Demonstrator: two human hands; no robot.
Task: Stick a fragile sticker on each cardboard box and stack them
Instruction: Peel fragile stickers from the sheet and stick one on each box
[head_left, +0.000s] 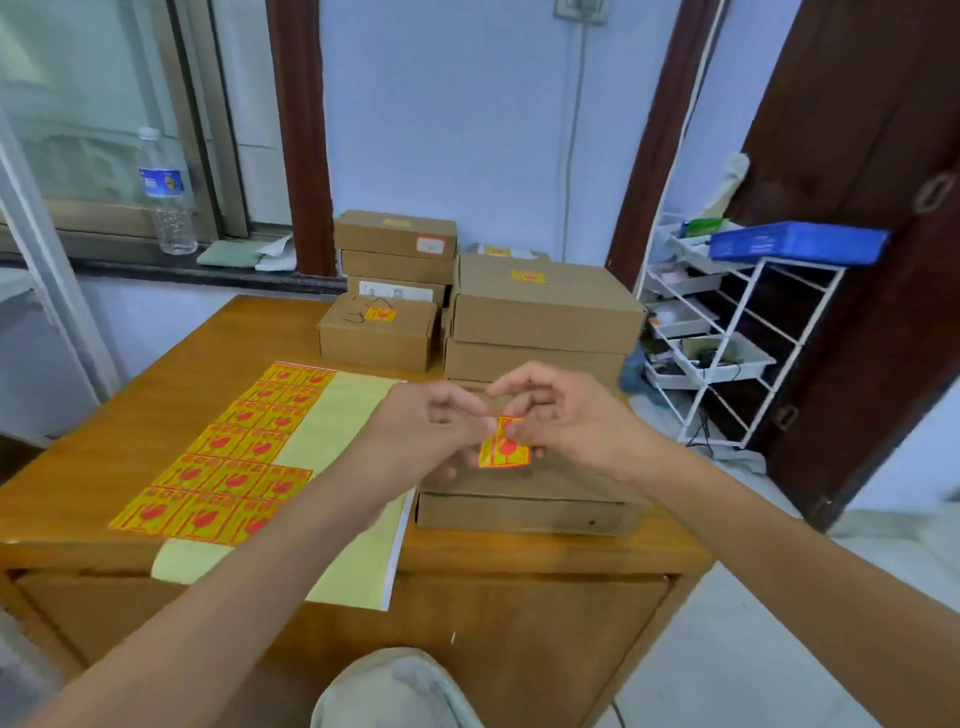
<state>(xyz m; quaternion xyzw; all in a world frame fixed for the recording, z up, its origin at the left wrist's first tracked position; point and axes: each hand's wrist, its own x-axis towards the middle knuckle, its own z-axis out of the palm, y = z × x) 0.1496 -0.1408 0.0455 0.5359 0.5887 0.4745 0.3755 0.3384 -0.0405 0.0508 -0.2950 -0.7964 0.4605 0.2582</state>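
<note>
Using the flat box at the near edge of the desk as the landmark, nearest to farthest.

Right above that box, both hands meet on one peeled fragile sticker. The left hand pinches its upper left edge and the right hand has it by the top with thumb and fingertips, the other fingers fanned out. My guess is the two-handed pinch keeps the sticky side from folding onto itself or onto skin while it gets lined up. The sticker hangs just over the box top; I can't tell if the bottom edge is touching the cardboard yet. No sticker shows on what I can see of this box, so it looks like the one being labelled.

Left of the box, touching or just beside it, is the sticker sheet. The side closest to the box is bare yellow backing, so the remaining stickers sit on the far-left part, an easy reach for the left hand.

Behind the box is the big stack, top box already stickered. Behind and to the left is a small stickered box, with a taller small stack behind that. The finished ones look parked at the back so the front stays a work spot.

Well to the back left of the box, a water bottle stands on the window sill.
</note>
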